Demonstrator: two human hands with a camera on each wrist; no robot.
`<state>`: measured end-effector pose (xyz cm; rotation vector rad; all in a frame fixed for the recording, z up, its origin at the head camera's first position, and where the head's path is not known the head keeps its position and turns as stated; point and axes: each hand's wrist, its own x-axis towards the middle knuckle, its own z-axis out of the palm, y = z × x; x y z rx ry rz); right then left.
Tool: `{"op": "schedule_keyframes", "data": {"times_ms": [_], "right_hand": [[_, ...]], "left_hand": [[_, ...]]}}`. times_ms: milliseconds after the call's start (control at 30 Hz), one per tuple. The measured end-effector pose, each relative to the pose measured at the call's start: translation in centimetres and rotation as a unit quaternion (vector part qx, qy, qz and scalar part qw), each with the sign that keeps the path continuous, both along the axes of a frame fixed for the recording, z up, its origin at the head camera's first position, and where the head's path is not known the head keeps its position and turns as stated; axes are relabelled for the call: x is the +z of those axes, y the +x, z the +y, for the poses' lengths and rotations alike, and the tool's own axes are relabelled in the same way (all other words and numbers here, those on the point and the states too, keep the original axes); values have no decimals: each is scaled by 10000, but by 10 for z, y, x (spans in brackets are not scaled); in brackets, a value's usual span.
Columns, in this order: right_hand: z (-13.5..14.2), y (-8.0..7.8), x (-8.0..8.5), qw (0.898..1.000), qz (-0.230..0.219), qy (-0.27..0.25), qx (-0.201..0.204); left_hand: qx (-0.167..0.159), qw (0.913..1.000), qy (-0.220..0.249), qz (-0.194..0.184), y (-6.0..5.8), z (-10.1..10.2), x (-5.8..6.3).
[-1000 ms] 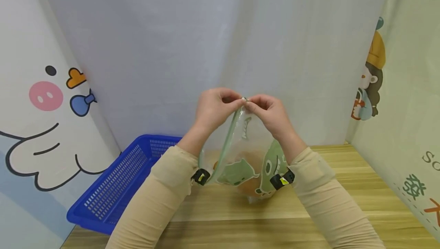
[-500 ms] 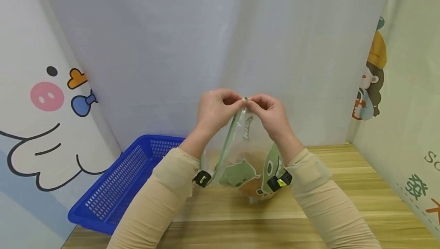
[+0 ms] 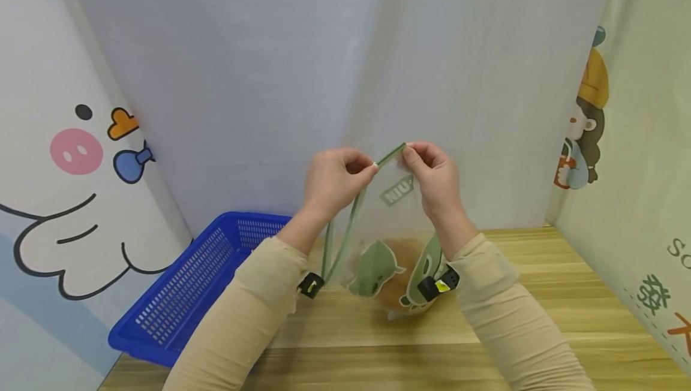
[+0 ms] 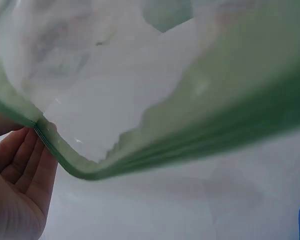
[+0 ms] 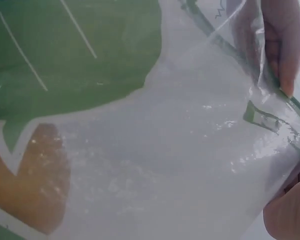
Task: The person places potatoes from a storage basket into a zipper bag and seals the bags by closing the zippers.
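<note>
A clear zip bag (image 3: 391, 223) with a green zip edge and green cartoon prints hangs between my two hands. My left hand (image 3: 336, 178) pinches the zip edge between thumb and forefinger. At the upper corner, my right hand (image 3: 436, 178) pinches the same edge, so a short straight stretch of zip runs between them. Left of my left hand the edge droops in two separate green strips. The left wrist view shows the bag's mouth (image 4: 155, 170) gaping there. A brownish-orange thing (image 3: 396, 259) sits low inside the bag, partly hidden by the prints.
A blue plastic basket (image 3: 178, 295) with slotted walls stands at the left, partly behind the left sleeve. The wood-grain table (image 3: 345, 343) lies below, with a white curtain (image 3: 259, 79) behind. Printed panels stand on both sides.
The hands were close together at the bag's top edge. Now they have drawn apart, the left hand down and left, the right hand up and right, and the zip between them is stretched straight.
</note>
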<state>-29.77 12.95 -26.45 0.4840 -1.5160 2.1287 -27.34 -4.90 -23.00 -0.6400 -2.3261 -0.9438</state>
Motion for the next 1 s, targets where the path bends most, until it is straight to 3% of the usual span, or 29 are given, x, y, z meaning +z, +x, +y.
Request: {"op": "schedule_keyframes", "data": {"times_ms": [200, 500, 733, 867, 1000], "right_hand": [[16, -3, 3, 9983, 102, -573, -100], [41, -5, 2, 9961, -74, -791, -381], [53, -3, 1, 9945, -124, -913, -490], [62, -3, -2, 9913, -162, -1197, -532], [68, -1, -5, 9927, -137, -995, -666]], "left_hand": [[11, 9996, -34, -278, -4, -21, -18], [98, 9972, -317, -676, -5, -53, -42], [43, 9963, -661, -546, -4, -68, -52], [193, 9950, -739, -649, -3, -80, -56], [265, 9947, -606, -788, -1, -89, -56]]}}
